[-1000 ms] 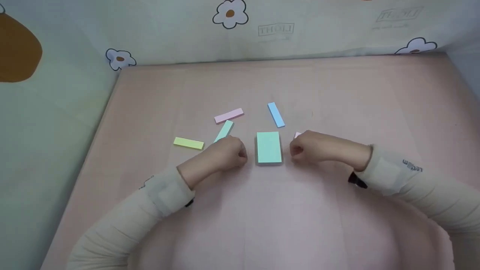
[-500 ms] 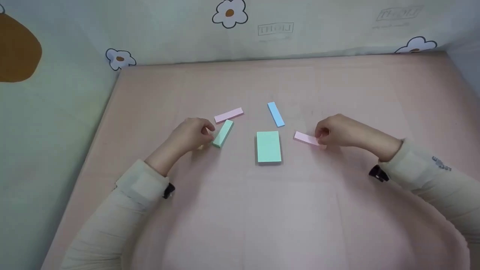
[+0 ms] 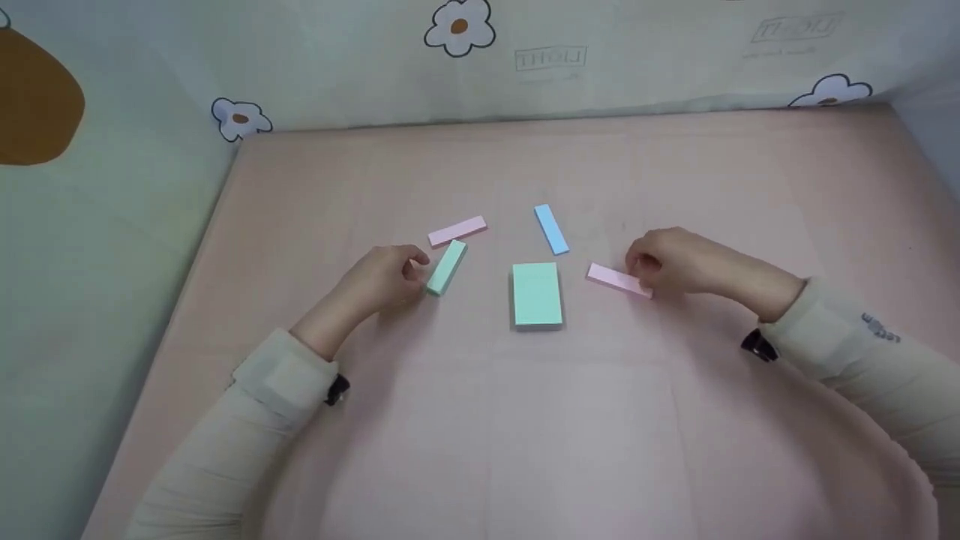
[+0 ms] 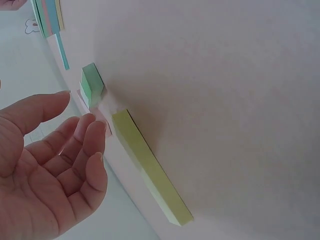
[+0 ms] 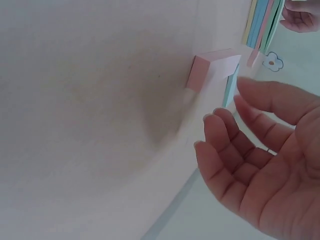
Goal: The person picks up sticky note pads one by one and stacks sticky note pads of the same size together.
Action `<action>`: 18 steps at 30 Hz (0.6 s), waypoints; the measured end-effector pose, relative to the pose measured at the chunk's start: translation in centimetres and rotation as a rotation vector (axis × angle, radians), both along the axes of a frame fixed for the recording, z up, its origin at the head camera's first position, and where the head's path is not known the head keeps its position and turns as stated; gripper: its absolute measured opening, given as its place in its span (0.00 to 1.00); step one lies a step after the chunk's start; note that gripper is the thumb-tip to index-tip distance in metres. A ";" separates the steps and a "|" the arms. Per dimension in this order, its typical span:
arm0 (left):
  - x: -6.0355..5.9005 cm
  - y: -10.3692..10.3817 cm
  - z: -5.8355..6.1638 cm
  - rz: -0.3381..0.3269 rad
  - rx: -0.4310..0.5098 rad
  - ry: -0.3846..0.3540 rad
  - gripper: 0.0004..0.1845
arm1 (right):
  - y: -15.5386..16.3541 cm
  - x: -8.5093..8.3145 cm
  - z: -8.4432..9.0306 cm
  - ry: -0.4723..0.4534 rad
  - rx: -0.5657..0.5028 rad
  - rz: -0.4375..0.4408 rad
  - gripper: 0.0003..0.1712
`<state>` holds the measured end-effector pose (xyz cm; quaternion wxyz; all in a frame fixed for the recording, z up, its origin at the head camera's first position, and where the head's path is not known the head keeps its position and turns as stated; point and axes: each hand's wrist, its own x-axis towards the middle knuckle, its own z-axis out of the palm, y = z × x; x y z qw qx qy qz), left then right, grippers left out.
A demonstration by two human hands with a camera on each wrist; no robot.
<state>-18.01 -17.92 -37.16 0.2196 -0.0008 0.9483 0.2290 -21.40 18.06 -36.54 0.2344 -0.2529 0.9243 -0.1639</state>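
My left hand hovers with thumb and fingers apart and holds nothing. Under it lies a slim yellow block, like a narrow sticky note pad, hidden by the hand in the head view. Just right of its fingertips is a mint green block of the same slim shape. My right hand, fingers loosely curved around an empty gap, is at the outer end of a slim pink block. Between the hands sits a mint-topped rectangular stack; the left wrist view shows layers of several colours on its side.
A second pink block lies behind the green one, almost touching it. Beyond the stack is a slim blue block. The pink-covered table meets a pale curtain-like wall with flower prints at the back.
Both hands have moved outward from beside the stack, the left over the yellow block, the right to the outer end of the pink one. The blocks and stack stay where they were.
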 end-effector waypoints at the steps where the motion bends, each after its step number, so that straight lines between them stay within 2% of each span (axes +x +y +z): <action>1: 0.1 0.0 0.0 -0.005 0.000 -0.002 0.21 | -0.1 0.1 -0.1 0.007 0.003 0.016 0.13; 6: 0.4 0.3 0.2 -0.016 -0.002 -0.017 0.22 | -0.9 0.6 -0.5 0.032 0.032 0.055 0.19; 11: 0.7 0.8 0.4 -0.081 -0.007 0.020 0.22 | -1.4 0.8 -0.9 0.103 0.066 0.080 0.18; 15: 1.0 1.3 0.4 -0.106 -0.017 0.022 0.22 | -2.0 0.8 -1.2 0.129 0.099 0.069 0.16; 18: 1.0 1.5 0.3 -0.095 -0.028 0.018 0.21 | -2.4 0.8 -1.5 0.131 0.118 0.048 0.16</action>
